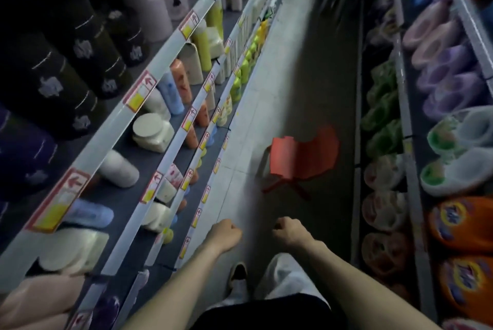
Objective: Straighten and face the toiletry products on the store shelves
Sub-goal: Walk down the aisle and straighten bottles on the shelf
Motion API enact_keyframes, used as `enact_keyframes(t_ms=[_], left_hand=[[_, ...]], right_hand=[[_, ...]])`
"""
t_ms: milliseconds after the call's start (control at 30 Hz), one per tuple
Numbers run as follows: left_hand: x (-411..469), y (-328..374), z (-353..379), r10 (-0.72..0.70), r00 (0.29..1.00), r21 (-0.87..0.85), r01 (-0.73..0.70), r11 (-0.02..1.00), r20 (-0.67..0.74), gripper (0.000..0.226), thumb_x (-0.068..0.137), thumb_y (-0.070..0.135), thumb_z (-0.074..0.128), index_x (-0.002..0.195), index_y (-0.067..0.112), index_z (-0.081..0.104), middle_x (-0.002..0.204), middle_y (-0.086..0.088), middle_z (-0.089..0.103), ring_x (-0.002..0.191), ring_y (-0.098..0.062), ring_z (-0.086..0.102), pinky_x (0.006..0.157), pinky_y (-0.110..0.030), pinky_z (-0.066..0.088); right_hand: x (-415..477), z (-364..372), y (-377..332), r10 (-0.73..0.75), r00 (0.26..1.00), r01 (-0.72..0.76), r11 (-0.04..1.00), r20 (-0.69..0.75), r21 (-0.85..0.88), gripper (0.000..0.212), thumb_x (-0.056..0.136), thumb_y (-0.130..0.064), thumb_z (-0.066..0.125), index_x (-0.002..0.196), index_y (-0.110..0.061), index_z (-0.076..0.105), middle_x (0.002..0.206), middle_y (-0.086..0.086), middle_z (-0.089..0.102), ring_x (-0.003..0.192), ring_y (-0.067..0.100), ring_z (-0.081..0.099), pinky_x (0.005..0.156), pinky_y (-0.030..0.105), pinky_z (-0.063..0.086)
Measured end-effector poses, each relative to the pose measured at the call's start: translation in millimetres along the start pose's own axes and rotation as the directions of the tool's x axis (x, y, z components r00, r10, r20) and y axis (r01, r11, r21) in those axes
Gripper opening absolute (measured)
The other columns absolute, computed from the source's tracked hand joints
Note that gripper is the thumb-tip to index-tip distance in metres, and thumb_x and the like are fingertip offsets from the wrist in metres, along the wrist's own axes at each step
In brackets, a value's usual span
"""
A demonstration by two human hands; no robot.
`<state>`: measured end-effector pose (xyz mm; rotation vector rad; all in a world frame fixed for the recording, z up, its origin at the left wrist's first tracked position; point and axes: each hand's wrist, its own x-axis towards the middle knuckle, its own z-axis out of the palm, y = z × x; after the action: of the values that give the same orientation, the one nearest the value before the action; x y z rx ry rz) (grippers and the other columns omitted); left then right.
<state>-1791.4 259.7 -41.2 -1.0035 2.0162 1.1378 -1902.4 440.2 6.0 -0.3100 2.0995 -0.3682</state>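
Observation:
I stand in a narrow store aisle. Toiletry shelves (170, 44) run along my left, tiered one below another. On them are black cylinder boxes (53, 81), a white wide-lid jar (152, 132), a white bottle lying on its side (118, 169), an orange bottle (181, 81) and yellow bottles (202, 46). My left hand (225, 235) and my right hand (289, 231) hang over the floor in front of me, both closed into loose fists with nothing in them. Neither hand touches a shelf or a product.
A red plastic stool (301, 158) stands in the aisle ahead, slightly right. Shelves on the right hold detergent refill bags (450, 89) and orange detergent bottles (461, 223). Grey tiled floor (266, 89) runs between. My shoe (237, 273) shows below.

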Motion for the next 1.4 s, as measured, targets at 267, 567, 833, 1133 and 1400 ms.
enact_keyframes(t_ms=[267,567,833,1133,1400], left_hand=[[84.6,89.9,-88.8,-0.093,0.992,-0.153,0.08,0.985,-0.082,0.033,0.074,0.038,0.048,0.066,0.01,0.061,0.075,-0.008,0.071,0.081,-0.031,0.07,0.077,-0.034,0.054],[148.2,170.8,-161.9,-0.182,0.97,-0.338,0.118,0.934,-0.164,0.018,0.08,0.029,0.054,0.065,0.019,0.048,0.066,-0.004,0.053,0.065,-0.02,0.052,0.063,-0.03,0.041],[215.2,200.2,-222.9,-0.206,0.954,-0.399,0.105,0.911,-0.219,0.027,0.092,0.02,0.053,0.067,0.018,0.044,0.065,-0.002,0.046,0.062,-0.019,0.044,0.055,-0.03,0.03],[283.3,228.1,-281.3,-0.217,0.957,-0.373,0.133,0.918,-0.193,0.026,0.078,0.043,0.051,0.069,0.019,0.054,0.088,-0.011,0.069,0.096,-0.032,0.066,0.073,-0.033,0.045],[319.7,264.0,-322.1,-0.345,0.906,-0.5,0.188,0.845,-0.244,0.042,0.092,0.033,0.04,0.114,0.005,0.063,0.093,-0.015,0.062,0.1,-0.038,0.063,0.076,-0.041,0.048]], right_hand=[[143.3,-110.1,-57.8,-0.071,0.995,0.079,0.99,0.069,-0.121,0.043,0.083,-0.039,0.057,0.113,-0.011,0.069,0.116,0.013,0.071,0.108,0.035,0.068,0.081,0.03,0.05],[253.1,-216.7,-143.1,-0.177,0.964,0.224,0.941,0.197,-0.253,0.031,0.09,-0.025,0.059,0.116,-0.013,0.071,0.118,0.013,0.072,0.109,0.033,0.068,0.088,0.035,0.053],[328.5,-252.1,-212.3,-0.234,0.948,0.299,0.889,0.216,-0.348,0.031,0.09,-0.028,0.053,0.109,-0.014,0.072,0.115,0.012,0.074,0.101,0.031,0.07,0.087,0.037,0.058],[374.4,-307.4,-286.1,-0.296,0.935,0.353,0.813,0.194,-0.463,0.034,0.092,-0.031,0.051,0.115,-0.016,0.07,0.12,0.014,0.07,0.11,0.035,0.065,0.091,0.038,0.056],[440.6,-338.1,-356.0,-0.364,0.842,0.539,0.577,0.398,-0.614,0.039,0.096,-0.037,0.051,0.125,-0.015,0.065,0.132,0.018,0.064,0.12,0.037,0.062,0.101,0.041,0.052]])
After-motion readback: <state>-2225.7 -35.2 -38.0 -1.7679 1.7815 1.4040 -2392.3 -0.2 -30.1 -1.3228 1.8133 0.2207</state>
